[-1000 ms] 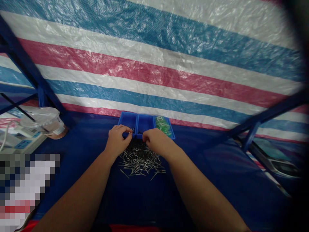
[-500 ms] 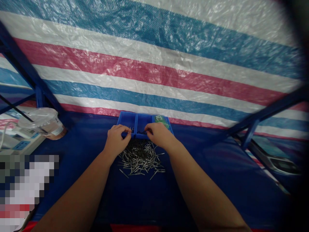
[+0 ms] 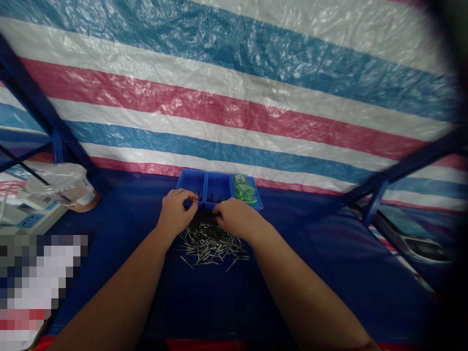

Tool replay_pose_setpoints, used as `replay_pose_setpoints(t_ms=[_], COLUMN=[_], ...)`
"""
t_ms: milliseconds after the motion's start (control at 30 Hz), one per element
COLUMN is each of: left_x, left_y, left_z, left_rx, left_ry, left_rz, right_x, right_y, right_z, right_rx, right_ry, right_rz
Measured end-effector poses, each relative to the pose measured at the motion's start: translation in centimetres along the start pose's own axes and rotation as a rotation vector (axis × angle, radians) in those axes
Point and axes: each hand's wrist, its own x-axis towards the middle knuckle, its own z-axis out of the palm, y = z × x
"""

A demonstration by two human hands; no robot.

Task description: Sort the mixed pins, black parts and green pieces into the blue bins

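Note:
A blue tray [image 3: 193, 178] with three compartments lies at the back of the table. My left hand [image 3: 176, 210] is at the front of its left compartment, thumb and forefinger pinched on thin silvery metal pins [image 3: 199, 196]. In front of the tray is a heap of loose metal pins [image 3: 210, 243], silvery toward me and darker at the far side. My right hand [image 3: 239, 218] is over the far right part of the heap, fingers curled together; what they hold is hidden. A few small dark pieces [image 3: 212, 198] lie in the middle compartment. Green packets [image 3: 244, 189] fill the right one.
A lidded plastic cup [image 3: 69, 187] with a drink and a white power strip [image 3: 40, 214] are at the left. Blue frame bars [image 3: 398, 168] slant on both sides. A striped plastic sheet [image 3: 226, 107] hangs behind the table. A device with a small display [image 3: 426, 247] is at the right.
My right hand has moved from the middle compartment back toward me and down to the heap, baring the dark pieces and the green packets. My left hand has stayed in place.

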Motion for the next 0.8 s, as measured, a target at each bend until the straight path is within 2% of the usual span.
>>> replay_pose_setpoints(t_ms=[200, 367, 533, 633, 800], left_x=[-0.1, -0.1, -0.1, -0.1, 0.0], left_y=[0.0, 0.0, 0.0, 0.1, 0.2], left_z=[0.0, 0.0, 0.0, 0.0, -0.1], left_rx=[-0.005, -0.01, -0.002, -0.01, -0.01], left_ry=[0.0, 0.006, 0.001, -0.001, -0.01], left_rz=[0.006, 0.01, 0.0, 0.002, 0.0], right_x=[0.6, 0.1, -0.2, 0.6, 2.0], right_y=[-1.3, -1.3, 0.2, 1.6, 2.8], right_z=[0.7, 0.3, -0.8, -0.5, 1.0], right_rx=[-0.075, -0.062, 0.032, 0.074, 0.012], right_ry=[-0.037, -0.019, 0.113, 0.222, 0.19], right_rz=[0.017, 0.016, -0.01, 0.019, -0.016])
